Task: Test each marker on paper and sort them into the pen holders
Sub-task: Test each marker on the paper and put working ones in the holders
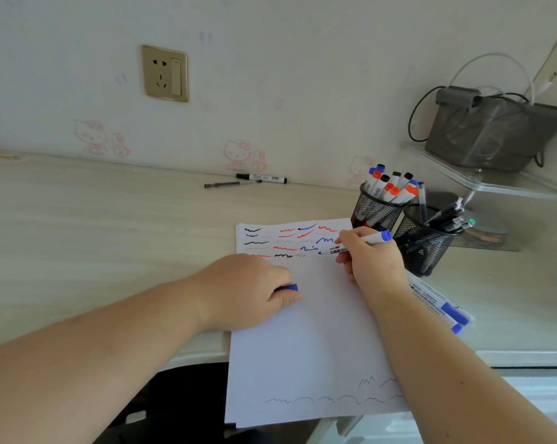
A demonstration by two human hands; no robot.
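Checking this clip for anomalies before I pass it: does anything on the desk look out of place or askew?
Mostly tidy. A black-capped marker and a thin pen lie loose by the wall, far from both pen holders. The paper overhangs the desk's front edge. The right hand writes with a blue marker; the left hand holds its cap.

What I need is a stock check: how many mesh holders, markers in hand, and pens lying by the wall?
Mesh holders: 2
Blue marker in right hand: 1
Black marker by wall: 1
Thin pen by wall: 1
Total: 5
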